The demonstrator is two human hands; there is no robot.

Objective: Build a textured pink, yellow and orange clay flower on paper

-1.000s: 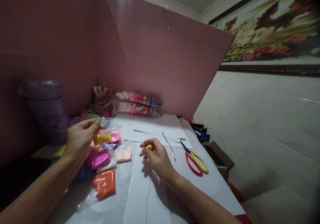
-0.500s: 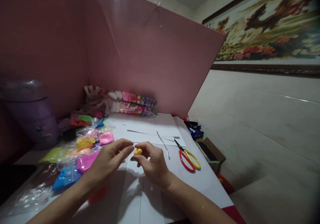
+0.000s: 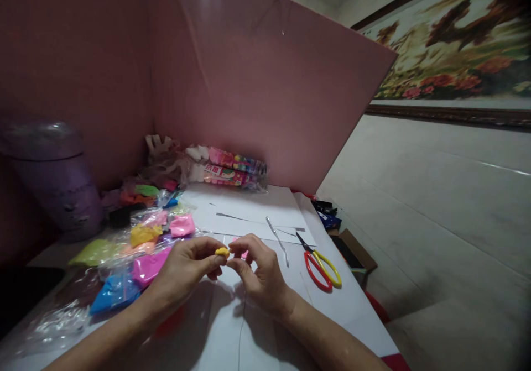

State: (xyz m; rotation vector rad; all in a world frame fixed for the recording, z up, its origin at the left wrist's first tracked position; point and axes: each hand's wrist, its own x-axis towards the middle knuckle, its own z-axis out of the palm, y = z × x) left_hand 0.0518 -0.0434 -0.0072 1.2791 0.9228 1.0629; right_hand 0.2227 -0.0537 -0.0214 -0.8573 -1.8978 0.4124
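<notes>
Right at the tips of the left hand (image 3: 182, 266), the grip is narrow: thumb and forefinger pinch a small, rounded yellow lump of what looks like modelling clay (image 3: 222, 252), up above the counter (image 3: 352, 327). The right hand's (image 3: 263, 274) grip is slightly parted, tips just beside the lump; fingers crowd the view, so I can't tell whether they touch it.

This piece should be light and soft, probably a bit tacky rather than slippery, quick to take a dent. Best hold is a gentle pinch on opposite sides with the fingertip pads; a hard squeeze would flatten it.

Further out, a magenta clay packet in clear plastic (image 3: 149, 266) lies by the left wrist, and on the right, metal scissors with red and yellow handles (image 3: 311, 251) rest near a slim silver tool (image 3: 277, 240).
</notes>
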